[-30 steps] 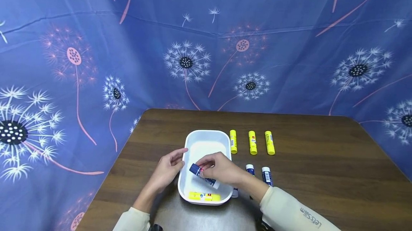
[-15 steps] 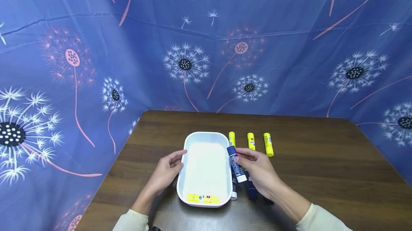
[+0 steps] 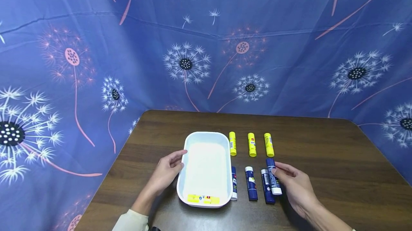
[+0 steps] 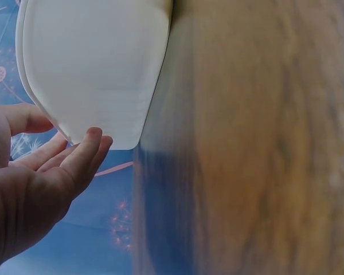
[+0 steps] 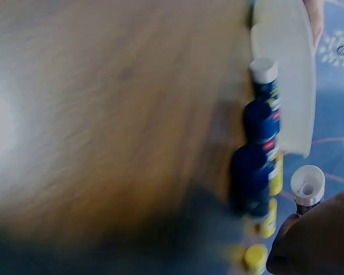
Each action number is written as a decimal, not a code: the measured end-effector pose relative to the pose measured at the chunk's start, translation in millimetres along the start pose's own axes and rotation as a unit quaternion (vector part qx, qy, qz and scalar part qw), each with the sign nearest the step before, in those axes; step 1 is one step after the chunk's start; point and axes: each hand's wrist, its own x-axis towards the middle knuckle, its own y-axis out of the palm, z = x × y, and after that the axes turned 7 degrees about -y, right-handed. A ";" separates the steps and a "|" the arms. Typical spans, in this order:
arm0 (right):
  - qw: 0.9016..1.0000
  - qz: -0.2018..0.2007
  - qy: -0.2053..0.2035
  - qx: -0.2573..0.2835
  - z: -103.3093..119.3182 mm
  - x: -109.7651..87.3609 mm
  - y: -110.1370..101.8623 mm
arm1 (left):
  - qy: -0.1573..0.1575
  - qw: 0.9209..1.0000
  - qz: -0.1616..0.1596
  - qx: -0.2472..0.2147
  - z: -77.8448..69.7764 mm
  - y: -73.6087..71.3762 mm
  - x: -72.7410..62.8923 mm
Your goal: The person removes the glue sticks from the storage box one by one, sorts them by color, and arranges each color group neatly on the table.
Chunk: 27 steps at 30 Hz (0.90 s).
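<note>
A white tray [image 3: 206, 166] stands on the table, with a yellow glue stick [image 3: 202, 198] lying across its near end. My left hand [image 3: 166, 169] holds the tray's left rim; the left wrist view has its fingers at the tray's corner. In my right hand [image 3: 297, 186], a dark blue glue stick [image 3: 273, 177] with a white end is pinched between thumb and fingers. It is beside and partly over another blue glue stick [image 3: 267, 188]. The right wrist view shows the white end [image 5: 308, 182] of the held stick; the hand hides most of it.
Three yellow glue sticks [image 3: 252, 145] lie in a row at the tray's right. Nearer me are more blue glue sticks, one in the middle [image 3: 251, 184] and one against the tray [image 3: 234, 184]. A blue dandelion-print cloth [image 3: 206, 45] hangs behind the table [image 3: 331, 159].
My right hand has moved right with the blue glue stick, from over the tray to the right end of the blue row. My left hand has stayed at the tray's rim.
</note>
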 end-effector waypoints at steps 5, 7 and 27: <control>0.999 -0.027 0.014 -0.035 -16.6 5.0 -19.3 | -0.001 1.000 0.004 -0.003 0.1 -0.5 -0.2; 0.998 -0.038 0.017 -0.049 -21.3 6.0 -25.1 | -0.002 1.000 0.006 -0.003 0.1 -0.5 -0.7; 0.966 -0.108 -0.057 -0.227 -40.9 -1.5 -23.6 | -0.002 1.000 0.003 0.000 0.0 -0.2 -1.2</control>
